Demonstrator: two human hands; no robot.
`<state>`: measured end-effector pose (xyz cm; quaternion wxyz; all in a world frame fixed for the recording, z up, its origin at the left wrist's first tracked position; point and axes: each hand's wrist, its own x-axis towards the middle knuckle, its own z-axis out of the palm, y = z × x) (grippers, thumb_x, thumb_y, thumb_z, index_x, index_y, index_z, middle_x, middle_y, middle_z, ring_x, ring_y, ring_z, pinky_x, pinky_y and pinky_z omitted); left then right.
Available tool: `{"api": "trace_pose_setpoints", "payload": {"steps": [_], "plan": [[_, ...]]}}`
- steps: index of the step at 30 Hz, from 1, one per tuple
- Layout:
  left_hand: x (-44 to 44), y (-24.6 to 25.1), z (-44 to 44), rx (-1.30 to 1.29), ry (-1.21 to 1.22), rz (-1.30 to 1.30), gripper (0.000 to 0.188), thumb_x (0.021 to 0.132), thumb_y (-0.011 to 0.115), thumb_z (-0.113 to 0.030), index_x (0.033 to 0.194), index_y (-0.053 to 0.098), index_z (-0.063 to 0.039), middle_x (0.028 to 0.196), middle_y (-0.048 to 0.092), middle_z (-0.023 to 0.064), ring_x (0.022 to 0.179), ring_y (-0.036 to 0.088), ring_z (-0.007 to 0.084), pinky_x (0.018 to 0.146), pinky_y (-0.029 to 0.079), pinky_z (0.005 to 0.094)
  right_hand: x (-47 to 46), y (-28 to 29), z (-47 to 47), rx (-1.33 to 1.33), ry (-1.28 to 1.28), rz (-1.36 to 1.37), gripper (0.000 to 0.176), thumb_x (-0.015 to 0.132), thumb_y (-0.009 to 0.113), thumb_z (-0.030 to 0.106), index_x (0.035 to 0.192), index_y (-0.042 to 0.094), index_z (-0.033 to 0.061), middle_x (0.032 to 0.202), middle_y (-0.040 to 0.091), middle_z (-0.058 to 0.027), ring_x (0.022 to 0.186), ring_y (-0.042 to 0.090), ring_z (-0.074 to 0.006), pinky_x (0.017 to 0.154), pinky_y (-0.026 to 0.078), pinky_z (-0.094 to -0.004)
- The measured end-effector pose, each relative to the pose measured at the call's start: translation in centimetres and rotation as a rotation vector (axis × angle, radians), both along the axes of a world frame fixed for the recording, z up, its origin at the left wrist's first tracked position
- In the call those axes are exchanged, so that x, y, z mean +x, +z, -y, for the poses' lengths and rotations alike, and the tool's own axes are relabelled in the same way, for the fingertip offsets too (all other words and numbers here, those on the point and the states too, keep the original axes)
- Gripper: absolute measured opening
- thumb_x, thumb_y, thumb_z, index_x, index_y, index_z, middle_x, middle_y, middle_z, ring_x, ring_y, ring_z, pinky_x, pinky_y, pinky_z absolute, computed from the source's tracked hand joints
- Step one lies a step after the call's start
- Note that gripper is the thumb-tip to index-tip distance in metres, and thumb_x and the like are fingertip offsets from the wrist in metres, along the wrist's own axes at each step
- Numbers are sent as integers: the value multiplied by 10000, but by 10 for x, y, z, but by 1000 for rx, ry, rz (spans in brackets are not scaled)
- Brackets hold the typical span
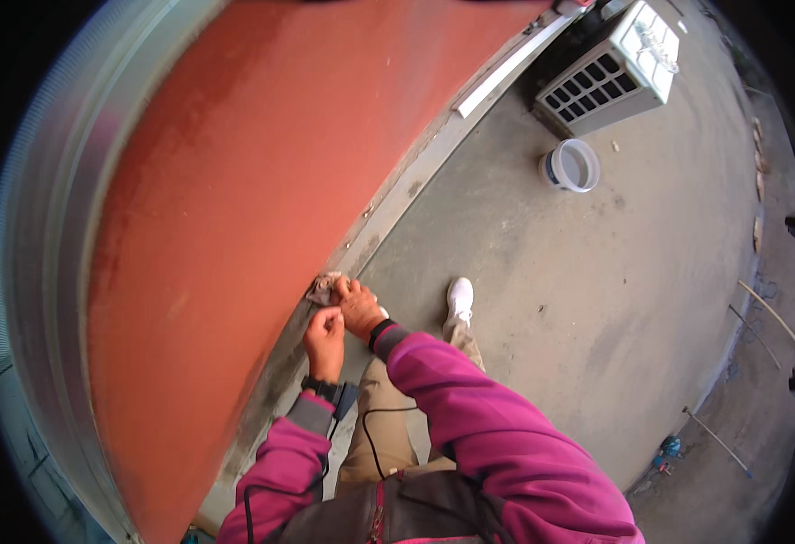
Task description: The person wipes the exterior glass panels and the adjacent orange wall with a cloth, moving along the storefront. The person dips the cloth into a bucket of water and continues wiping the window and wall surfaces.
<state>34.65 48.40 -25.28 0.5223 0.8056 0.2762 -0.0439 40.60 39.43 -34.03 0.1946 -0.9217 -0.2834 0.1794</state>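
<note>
My right hand [359, 304] rests on a crumpled, dirty cloth [323, 288] at the foot of a red-painted wall [234, 170]. The cloth lies against the narrow concrete ledge [401, 187] along the wall's base. Just below and left of it is my left hand [325, 340], raised with its fingers curled, close to the right hand's fingers. Whether anything small is between those curled fingers cannot be told. Part of the cloth is hidden by my right hand.
A white plastic bucket [574, 166] stands on the concrete floor [561, 285], near a white outdoor air-conditioner unit [608, 81]. A white strip [499, 71] runs along the wall base. Sticks [770, 315] lie at the far right. A black cable [365, 435] hangs before my body.
</note>
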Motion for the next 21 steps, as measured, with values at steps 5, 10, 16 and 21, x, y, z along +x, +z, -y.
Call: {"api": "trace_pose_setpoints", "payload": {"steps": [5,10,16,21], "plan": [[92,-41,31,268,-45,-53,242,898,732,-128,1097,715,8,1002,744,153,882,721,256,806,570,369,4,-24,14,358,-40,-107,354,887,595,333,1185,692,170,1363,618,-106,1247,551,-299,931,471,-434],[142,-55,46,982,-280,-41,277,929,663,-162,1137,669,21,1068,707,225,918,729,376,820,597,475,-3,-50,3,1605,-799,-1515,448,956,697,257,1341,529,101,1236,655,-30,1092,594,-222,951,484,-382],[161,-66,48,949,-471,-420,197,950,502,-66,1033,658,23,955,706,277,849,733,429,718,620,479,-19,-94,-16,1811,-668,-1634,272,1040,568,158,1305,533,108,1231,631,-19,1152,540,-207,1012,434,-359],[165,-66,42,943,-485,-369,187,949,530,-96,1011,653,31,963,695,290,876,715,424,733,592,493,-28,-101,-18,1397,-451,-1229,241,1060,524,238,1265,570,121,1226,632,-33,1142,556,-227,1023,434,-369]]}}
